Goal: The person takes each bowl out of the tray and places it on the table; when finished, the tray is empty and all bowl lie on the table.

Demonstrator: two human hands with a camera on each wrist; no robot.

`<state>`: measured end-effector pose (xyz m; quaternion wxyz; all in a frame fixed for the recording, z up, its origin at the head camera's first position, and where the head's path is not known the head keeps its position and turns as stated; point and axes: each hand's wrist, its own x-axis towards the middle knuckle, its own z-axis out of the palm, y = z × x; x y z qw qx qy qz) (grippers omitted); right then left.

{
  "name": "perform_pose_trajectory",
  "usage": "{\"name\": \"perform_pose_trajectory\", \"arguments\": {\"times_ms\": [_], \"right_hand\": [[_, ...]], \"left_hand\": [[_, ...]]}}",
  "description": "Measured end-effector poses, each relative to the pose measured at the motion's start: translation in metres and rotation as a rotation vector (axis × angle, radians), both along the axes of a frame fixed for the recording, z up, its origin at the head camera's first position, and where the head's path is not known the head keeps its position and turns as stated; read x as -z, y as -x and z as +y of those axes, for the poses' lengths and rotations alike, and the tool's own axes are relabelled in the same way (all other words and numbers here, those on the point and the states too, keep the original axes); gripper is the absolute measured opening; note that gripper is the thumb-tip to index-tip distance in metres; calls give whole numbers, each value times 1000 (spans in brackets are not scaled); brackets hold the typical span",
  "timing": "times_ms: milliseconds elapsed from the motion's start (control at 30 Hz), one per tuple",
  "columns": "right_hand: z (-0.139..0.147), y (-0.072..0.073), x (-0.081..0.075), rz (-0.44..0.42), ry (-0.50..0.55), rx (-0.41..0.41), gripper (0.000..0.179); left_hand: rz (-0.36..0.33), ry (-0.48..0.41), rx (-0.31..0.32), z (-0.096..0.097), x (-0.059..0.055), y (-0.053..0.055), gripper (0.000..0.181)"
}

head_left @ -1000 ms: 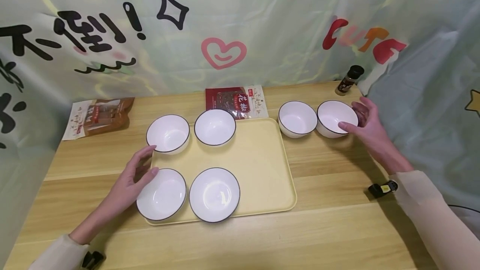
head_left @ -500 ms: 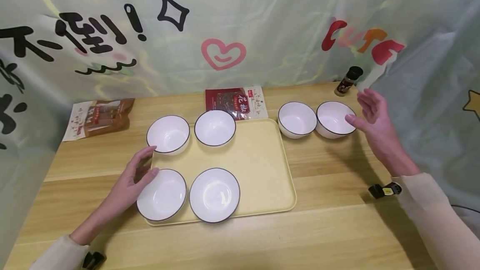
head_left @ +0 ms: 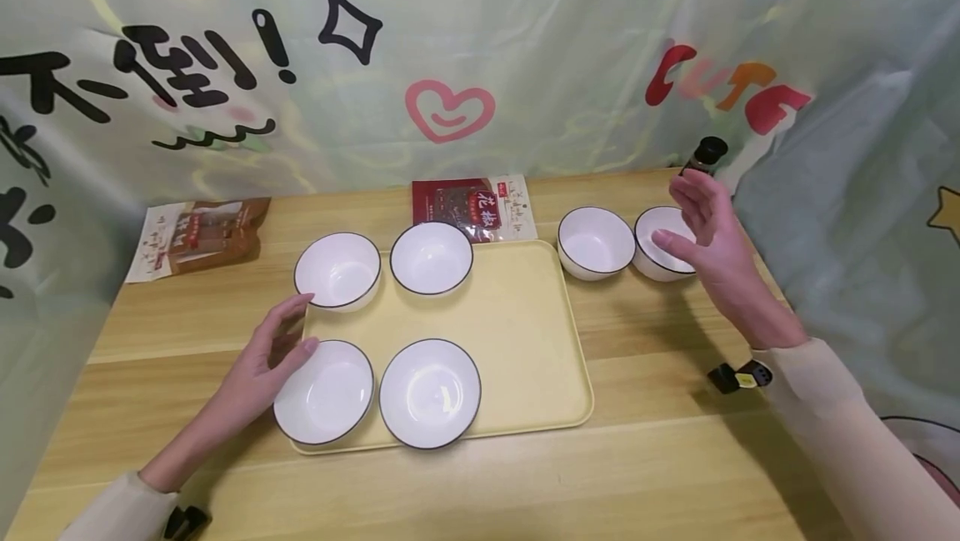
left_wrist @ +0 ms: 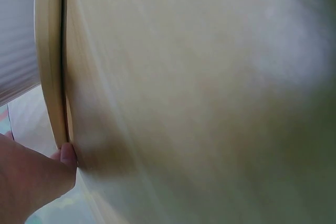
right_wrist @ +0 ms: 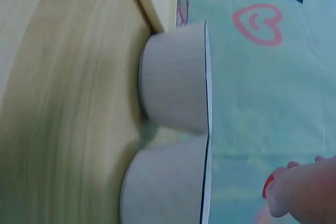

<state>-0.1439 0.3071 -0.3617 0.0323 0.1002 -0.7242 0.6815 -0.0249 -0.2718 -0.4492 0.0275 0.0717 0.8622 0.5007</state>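
Note:
My left hand (head_left: pixel 258 366) touches the left side of the yellow tray (head_left: pixel 528 341), its thumb tip over the rim of the near left bowl (head_left: pixel 330 395). The index fingertip lies by the far left bowl (head_left: pixel 341 270). In the left wrist view, fingertips (left_wrist: pixel 67 155) meet the tray's edge. On the tray also stand the near right bowl (head_left: pixel 430 395) and far right bowl (head_left: pixel 431 257), all white with dark rims. To the tray's right, two matching bowls sit side by side, the inner one (head_left: pixel 596 241) and the outer one (head_left: pixel 654 249). Holding nothing, my right hand (head_left: pixel 716 253) hovers above the outer bowl, partly hiding it.
A small black-capped seasoning bottle (head_left: pixel 708 149) stands at the back right, partly hidden by the right hand. One red and white spice packet (head_left: pixel 476 207) lies behind the tray, another brown one (head_left: pixel 210 232) at the back left. A printed cloth (head_left: pixel 570 66) hangs behind the table.
My right hand has let go of the outer bowl, lifted off to its right, then come back leftward over it. The left hand and the bowls have stayed in place.

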Motion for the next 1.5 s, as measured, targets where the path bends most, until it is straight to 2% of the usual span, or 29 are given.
{"name": "perform_pose_trajectory", "arguments": {"times_ms": [300,567,767,933,1167,1500], "right_hand": [[-39,10,-4,-18,-16,-86,87],[-71,11,2,5,-56,-169,91],[-91,9,12,3,-58,-248,94],[-109,8,19,-19,-119,-301,99],[-139,12,30,-19,-151,-344,108],[-180,18,47,-70,-158,-397,111]], "left_hand": [[13,0,-3,-1,1,-1,64],[3,2,-7,1,1,-6,63],[-1,-10,-8,2,3,-9,63],[-16,-12,-9,1,2,-8,65],[-5,-17,-3,1,1,-5,65],[2,-2,-6,1,-1,-2,65]]}}
